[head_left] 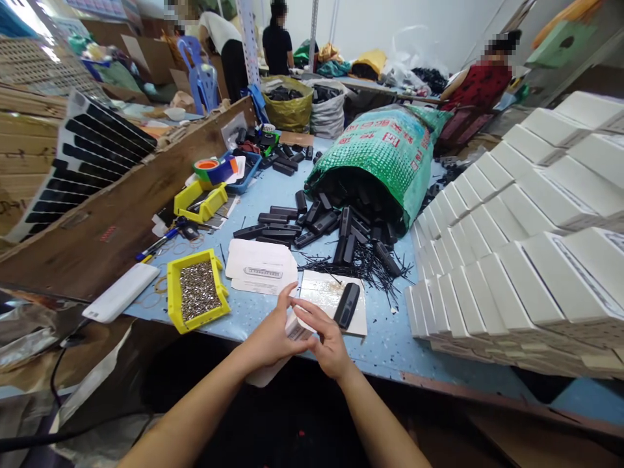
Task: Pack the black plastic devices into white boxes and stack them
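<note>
1. Low in the middle of the frame, our left hand (pixel 273 335) curled round a small white box (pixel 296 330), thumb and forefinger pinching its near end.
2. Our right hand (pixel 329 344) lay against the other side, fingers bent over the top of the box and pressing on it. The two hands were close together, with the box held above the near edge of the blue table (pixel 390 331).
3. Just above the hands, a black device (pixel 346 305) rested on a white sheet (pixel 322 296), with flat white cards (pixel 260 266) to the left of it.
4. Further left stood a yellow tray (pixel 205 320) full of small metal parts (screws, we thought, though they were too fine to tell).
5. In the middle of the frame, loose black pieces (pixel 316 224) spilled from a green sack (pixel 390 153) lying on its side, beside a scatter of thin black ties (pixel 361 266).
6. Along the right edge, white boxes (pixel 517 260) were stacked in rows. We judged a good share packed, but with the sack holding many pieces, plenty remained.
7. At the top of the frame, other people worked at far tables.
</note>
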### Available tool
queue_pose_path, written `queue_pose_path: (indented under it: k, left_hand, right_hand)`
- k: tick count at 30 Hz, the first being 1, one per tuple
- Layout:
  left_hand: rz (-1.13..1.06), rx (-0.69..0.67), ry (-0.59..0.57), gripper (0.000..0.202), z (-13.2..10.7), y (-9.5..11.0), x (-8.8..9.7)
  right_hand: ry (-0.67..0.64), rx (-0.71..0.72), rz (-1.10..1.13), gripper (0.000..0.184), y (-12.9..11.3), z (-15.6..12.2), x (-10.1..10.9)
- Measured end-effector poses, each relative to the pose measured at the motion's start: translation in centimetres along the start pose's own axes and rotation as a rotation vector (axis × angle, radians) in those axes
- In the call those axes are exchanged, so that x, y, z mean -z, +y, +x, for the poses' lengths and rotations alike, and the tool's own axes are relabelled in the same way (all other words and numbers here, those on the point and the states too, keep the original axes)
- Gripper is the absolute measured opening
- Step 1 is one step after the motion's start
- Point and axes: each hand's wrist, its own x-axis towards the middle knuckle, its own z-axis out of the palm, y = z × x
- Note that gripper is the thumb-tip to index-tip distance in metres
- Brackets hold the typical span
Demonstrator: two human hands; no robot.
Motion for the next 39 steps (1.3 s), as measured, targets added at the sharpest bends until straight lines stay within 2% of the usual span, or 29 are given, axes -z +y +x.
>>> queue_pose_path:
  k: [2,4,6,8,11,14,16,17,18,20,22,23,24,26,27,29,31,32,33,34,36,37,39]
  left_hand:
    - [0.018,0.027,0.002,0.110,0.2,0.0,-0.5]
    - [0.040,0.035,-0.026,0.112,0.4,0.1,-0.6]
    - [0.027,0.025,-0.030,0.109,0.5,-0.1,-0.6]
    - [-0.032,0.043,-0.023,0.105,0.6,-0.8,-0.3]
    - [-0.262,0.219,0.052,0.099,0.4,-2.4,0.7]
    - [-0.718,0.379,0.175,0.084,0.3,-3.8,2.6]
    - [-0.976,0.402,0.300,0.064,0.5,-4.2,3.5]
    - [-1.056,0.408,0.381,0.052,0.7,-4.2,3.6]
    - [-1.109,0.415,0.464,0.041,0.9,-4.1,3.4]
    - [-1.167,0.444,0.596,0.029,1.4,-3.6,2.2]
    - [-1.191,0.484,0.640,0.027,1.8,-3.0,0.4]
    - [-1.197,0.497,0.628,0.027,1.8,-2.7,-0.6]
    - [-1.192,0.499,0.593,0.028,1.7,-2.5,-1.3]
    - [-1.092,0.481,0.466,0.034,1.2,-2.6,-1.9]
    - [-0.965,0.445,0.438,0.040,0.7,-2.9,-1.7]
    - [-0.545,0.300,0.494,0.057,-0.2,-3.8,-0.5]
    - [-0.048,0.107,0.539,0.077,-1.1,-4.9,1.0]
    - [0.150,0.040,0.503,0.080,-1.4,-5.4,1.6]
    - [0.292,0.011,0.429,0.077,-1.5,-5.7,2.0]
    - [0.378,0.008,0.345,0.072,-1.5,-5.9,2.1]
    - [0.456,0.021,0.261,0.065,-1.2,-6.0,1.9]
    - [0.474,0.019,0.261,0.067,-0.8,-5.9,1.7]
    - [0.505,0.018,0.273,0.072,-0.1,-5.7,1.2]
  right_hand:
    - [0.010,-0.051,0.008,0.033,-0.7,-0.1,-0.2]
    - [0.098,-0.124,0.005,0.027,-1.1,-0.3,-0.8]
    - [0.154,-0.056,-0.087,0.029,-1.3,-0.6,-1.3]
    - [0.042,0.069,-0.236,0.035,-1.1,-0.8,-0.6]
    - [-0.211,0.067,-0.576,0.052,-0.4,-0.9,3.3]
    - [-0.247,0.010,-0.944,0.059,0.5,-0.8,8.8]
    - [-0.278,0.002,-0.958,0.050,0.6,-0.7,10.9]
    - [-0.243,-0.014,-0.884,0.044,0.5,-0.7,11.1]
    - [-0.141,-0.029,-0.761,0.038,0.3,-0.6,10.8]
    - [0.195,-0.030,-0.405,0.037,-0.3,-0.2,8.6]
    - [0.497,0.040,-0.099,0.042,-0.9,0.2,5.4]
    - [0.554,0.091,-0.052,0.044,-1.0,0.5,3.8]
    - [0.554,0.139,-0.086,0.045,-1.1,0.7,2.4]
    - [0.478,0.196,-0.262,0.046,-1.1,1.0,0.4]
    - [0.440,0.207,-0.325,0.048,-1.1,1.1,-0.1]
    - [0.354,0.208,-0.331,0.055,-0.9,1.3,-0.3]
    - [0.116,0.170,-0.295,0.058,-0.4,1.9,0.5]
    - [-0.001,0.135,-0.321,0.053,0.1,2.5,1.2]
    - [-0.058,0.075,-0.400,0.043,0.8,3.4,2.0]
    - [-0.045,-0.002,-0.518,0.032,1.6,4.3,3.0]
    - [0.152,-0.161,-0.773,0.014,3.4,6.2,5.2]
    - [0.243,-0.219,-0.854,0.012,4.3,7.0,6.3]
    - [0.285,-0.268,-0.898,0.015,5.4,7.9,7.9]
